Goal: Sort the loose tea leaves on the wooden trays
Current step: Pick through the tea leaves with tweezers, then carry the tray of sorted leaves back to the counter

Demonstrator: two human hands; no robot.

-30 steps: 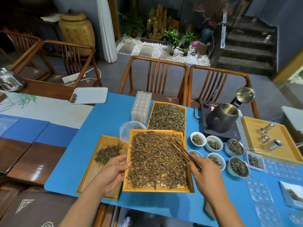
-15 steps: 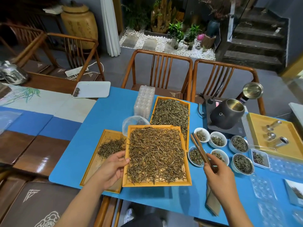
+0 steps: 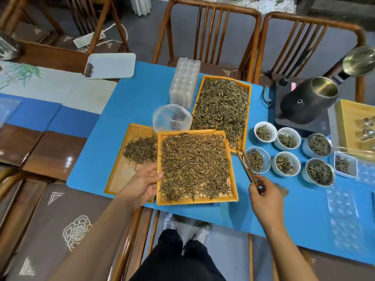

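The nearest wooden tray [image 3: 233, 196], thickly covered with loose tea leaves [image 3: 194, 165], is held at its left edge by the left hand [image 3: 142, 184]; the grip is pressed onto the rim, thumb on top and fingers beneath. This tray overlaps a second tray [image 3: 119, 179] on its left, where a small heap of darker leaves [image 3: 141, 152] lies. A third tray [image 3: 250, 92], filled with greener leaves, is set behind, its near corner tucked under the held tray. A pair of wooden tongs [image 3: 248, 169] is pinched in the right hand [image 3: 265, 196], just beside the held tray's right edge, with the tips raised over the blue table [image 3: 129, 102] cover near a white cup [image 3: 257, 160]. Five more small bowls of leaves are grouped to the right, beside a dark kettle [image 3: 304, 102] on its base. A clear plastic lid [image 3: 172, 118] and a stack of clear blister packs [image 3: 184, 84] are seen behind the trays.
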